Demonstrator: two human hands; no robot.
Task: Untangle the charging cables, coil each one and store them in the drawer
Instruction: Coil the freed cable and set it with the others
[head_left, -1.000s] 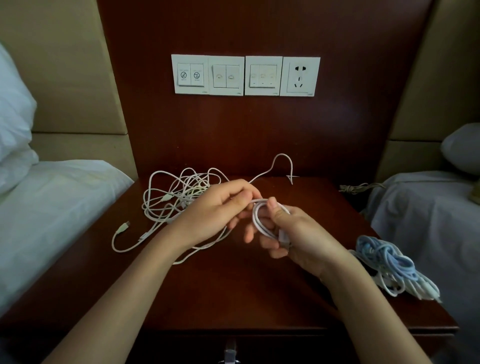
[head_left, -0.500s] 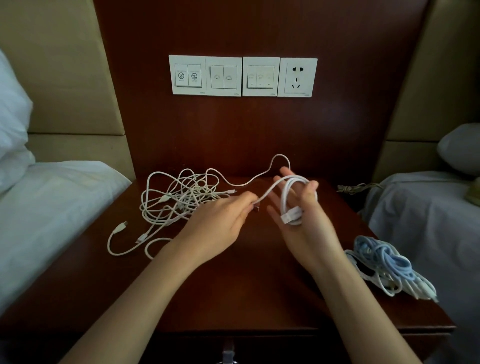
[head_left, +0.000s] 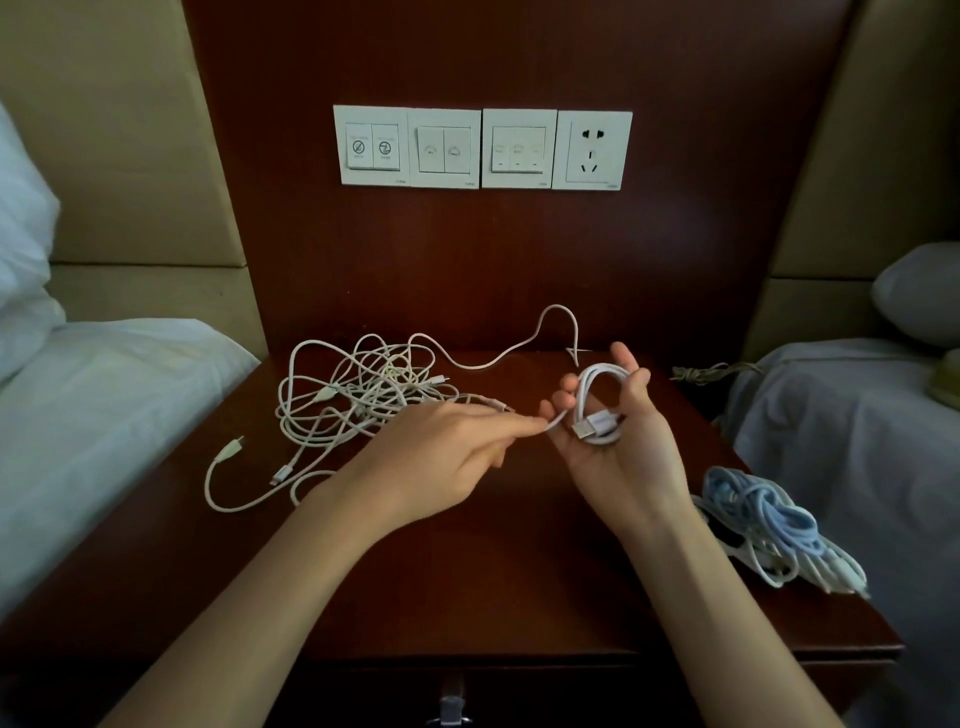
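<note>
The nightstand (head_left: 519, 571) is dark, glossy wood, hard and smooth, so a cable will likely slide on it rather than catch. Its drawer (head_left: 571, 691) is closed at the front edge, and nothing is stored yet.

The tangle (head_left: 358, 395) of thin white cables lies at the back left of the top. It looks light and limp, with loops that cross many times. Pulling mid-length would probably tighten it, so a connector end is the better place to take hold. A blue bundle (head_left: 769, 525), thicker and rope-like, sits at the right edge, well apart from the tangle.

The left hand (head_left: 441, 457) pinches the free end (head_left: 558, 420) of one white cable between thumb and forefinger, just beside the other hand. The right hand (head_left: 618, 447), palm up, holds the coil (head_left: 597, 400). The cable is wound in a few round turns about the fingers, and the thumb seems to pin them.

The cable is smooth, round and springy, so the turns may slip or spring open if the grip loosens. The plug (head_left: 592, 427), a small, flat, rigid metal-tipped piece, rests on the palm against the coil.
</note>
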